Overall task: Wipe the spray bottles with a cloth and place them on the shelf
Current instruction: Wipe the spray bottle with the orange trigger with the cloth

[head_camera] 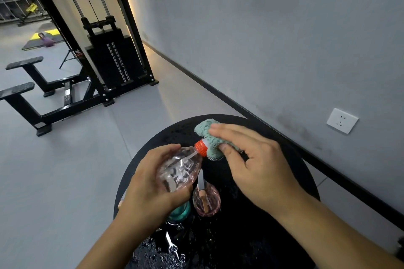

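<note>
My left hand (150, 183) grips a clear pinkish spray bottle (180, 170) with an orange collar (201, 148), held tilted with its top pointing up and right. My right hand (255, 164) holds a teal cloth (207, 135) wrapped over the bottle's spray head, which is hidden under the cloth. Both hands are above a round black table (290, 155). A pink bottle (206, 200) and a teal bottle (179, 212) stand on the table just below my left hand, the teal one partly hidden by it.
The table top is wet with droplets near its front (159, 253). A grey wall with a white socket (342, 120) runs along the right. A black cable weight machine (113, 59) and benches (24, 94) stand on the grey floor at the left.
</note>
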Available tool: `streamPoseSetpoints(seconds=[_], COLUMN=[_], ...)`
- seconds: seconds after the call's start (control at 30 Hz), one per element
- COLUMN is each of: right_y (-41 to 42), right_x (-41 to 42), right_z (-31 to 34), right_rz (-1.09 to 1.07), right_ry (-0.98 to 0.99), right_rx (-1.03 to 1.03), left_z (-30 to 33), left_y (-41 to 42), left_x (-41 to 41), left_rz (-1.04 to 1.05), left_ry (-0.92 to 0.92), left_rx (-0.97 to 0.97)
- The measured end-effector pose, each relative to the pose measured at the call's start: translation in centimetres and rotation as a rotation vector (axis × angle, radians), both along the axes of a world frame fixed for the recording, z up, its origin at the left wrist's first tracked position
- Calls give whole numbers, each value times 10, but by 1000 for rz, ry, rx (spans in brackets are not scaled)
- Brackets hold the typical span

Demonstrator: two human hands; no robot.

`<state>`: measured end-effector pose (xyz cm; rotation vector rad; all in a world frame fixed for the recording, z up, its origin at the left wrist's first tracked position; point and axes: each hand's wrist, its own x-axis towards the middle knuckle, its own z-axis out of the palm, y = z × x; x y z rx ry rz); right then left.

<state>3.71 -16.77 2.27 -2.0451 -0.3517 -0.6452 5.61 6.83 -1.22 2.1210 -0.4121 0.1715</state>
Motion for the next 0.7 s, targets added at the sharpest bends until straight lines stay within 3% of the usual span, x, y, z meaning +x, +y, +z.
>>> streamPoseSetpoints(seconds=[0.17, 0.33, 0.53, 0.7], right_y=[-12, 4, -14, 3], right_x=[10, -1, 10, -2], right_z=[-2, 2, -2, 1], right_rz=[-142, -21, -166, -56], right_ry=[78, -19, 95, -20], right_rx=[76, 55, 100, 27], left_z=[0, -1, 0, 1], left_y=[0, -5, -2, -3], left_x=[-1, -1, -1, -1], left_rz=[-46, -8, -36, -18], left_ry=[38, 0, -9, -39], left_rx=[-38, -34, -11, 18])
